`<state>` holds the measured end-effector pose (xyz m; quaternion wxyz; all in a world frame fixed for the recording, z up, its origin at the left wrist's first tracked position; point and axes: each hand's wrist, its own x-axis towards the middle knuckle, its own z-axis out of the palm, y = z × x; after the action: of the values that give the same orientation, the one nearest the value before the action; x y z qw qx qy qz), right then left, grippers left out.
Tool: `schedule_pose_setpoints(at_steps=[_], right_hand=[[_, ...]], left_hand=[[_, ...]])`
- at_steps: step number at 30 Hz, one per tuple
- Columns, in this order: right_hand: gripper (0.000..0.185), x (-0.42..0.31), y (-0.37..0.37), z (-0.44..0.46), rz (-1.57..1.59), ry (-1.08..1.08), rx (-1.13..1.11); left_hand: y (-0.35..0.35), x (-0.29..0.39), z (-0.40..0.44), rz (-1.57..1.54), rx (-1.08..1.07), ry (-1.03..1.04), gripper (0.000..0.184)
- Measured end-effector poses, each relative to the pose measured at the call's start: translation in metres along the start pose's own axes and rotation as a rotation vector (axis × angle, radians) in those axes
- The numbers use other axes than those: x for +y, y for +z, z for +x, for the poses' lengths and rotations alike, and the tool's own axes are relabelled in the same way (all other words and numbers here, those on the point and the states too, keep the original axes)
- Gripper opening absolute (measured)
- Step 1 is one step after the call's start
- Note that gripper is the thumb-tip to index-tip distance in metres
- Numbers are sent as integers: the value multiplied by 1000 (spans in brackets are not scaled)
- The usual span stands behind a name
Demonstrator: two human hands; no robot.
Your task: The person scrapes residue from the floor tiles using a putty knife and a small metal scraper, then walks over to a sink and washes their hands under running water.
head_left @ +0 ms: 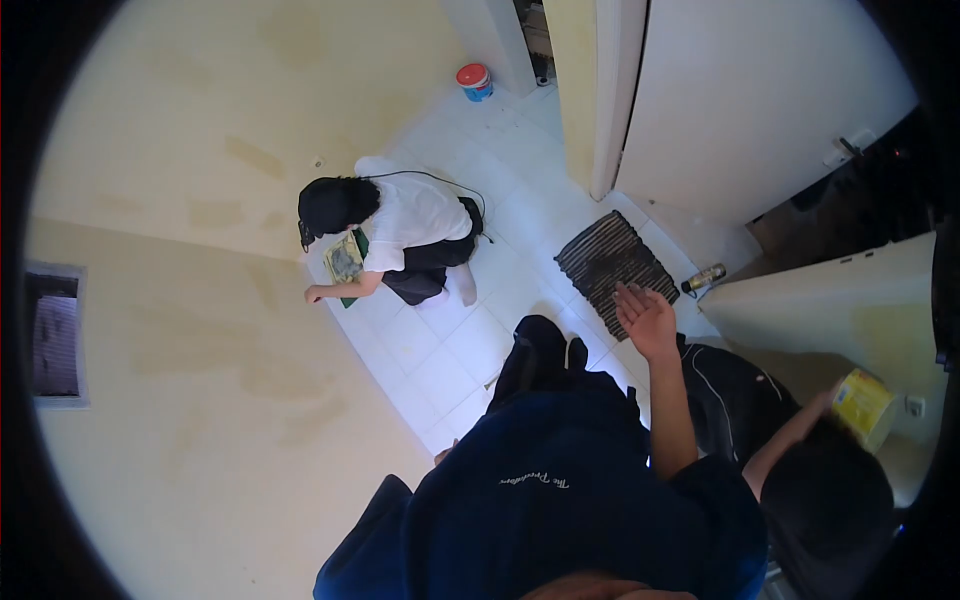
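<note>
My right hand point(648, 322) is stretched out in front of me, palm showing and fingers extended, with nothing visible in it. In the view it overlaps the edge of a dark striped floor mat point(612, 262); I cannot tell how high above it the hand is. Of my left hand point(445, 453) only a small sliver shows beside my dark blue shirt point(540, 520). Its fingers are hidden, so whether it holds anything does not show.
A co-worker point(420, 215) squats by the patchy wall beside a green and yellow item point(345, 262). Another person point(825, 490) at right has a hand at a yellow container point(862, 408). A red-lidded bucket point(475, 83), a bottle point(704, 278) and a white door point(760, 110) are around.
</note>
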<state>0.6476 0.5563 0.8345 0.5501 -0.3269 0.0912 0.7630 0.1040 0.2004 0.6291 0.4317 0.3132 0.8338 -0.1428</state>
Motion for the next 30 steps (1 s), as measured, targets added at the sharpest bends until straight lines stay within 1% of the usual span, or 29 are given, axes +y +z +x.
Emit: schedule_pose_setpoints(at_steps=[4,8,10,11,14,16,18,20,22,23,24,26,28,30], right_hand=[[29,-19,19,37,23,17,-17],[27,-37,30,93,22,40,25],[25,-48,35,126,75,80,48],[21,-52,36,148,87,100,73],[20,-63,58,213,82,112,171],[20,-68,69,259,72,117,179],[20,-88,124,315,23,107,144],[19,-97,187,348,-53,107,100],[24,-107,253,387,-98,106,16],[26,-115,278,402,-112,114,-10],[26,-123,300,418,-136,97,-49],[25,-125,340,449,-160,69,-143],[23,-123,371,479,-157,98,-129],[22,-120,391,509,-158,124,-101]], left_hand=[[-7,79,9,95,40,54,49],[-47,184,39,90,123,106,51],[-77,248,41,-49,233,107,51],[-87,276,36,-203,343,109,50],[-125,330,80,-258,291,156,53],[-125,343,136,-202,260,150,53],[-121,364,194,-95,240,141,54],[-141,395,213,-137,243,124,49],[-159,422,225,-27,355,307,44],[-169,426,230,77,358,476,42],[-193,441,220,-60,223,236,43],[-206,460,217,-145,260,117,44],[-223,481,226,-206,274,40,44],[-245,508,241,-235,262,23,44]])
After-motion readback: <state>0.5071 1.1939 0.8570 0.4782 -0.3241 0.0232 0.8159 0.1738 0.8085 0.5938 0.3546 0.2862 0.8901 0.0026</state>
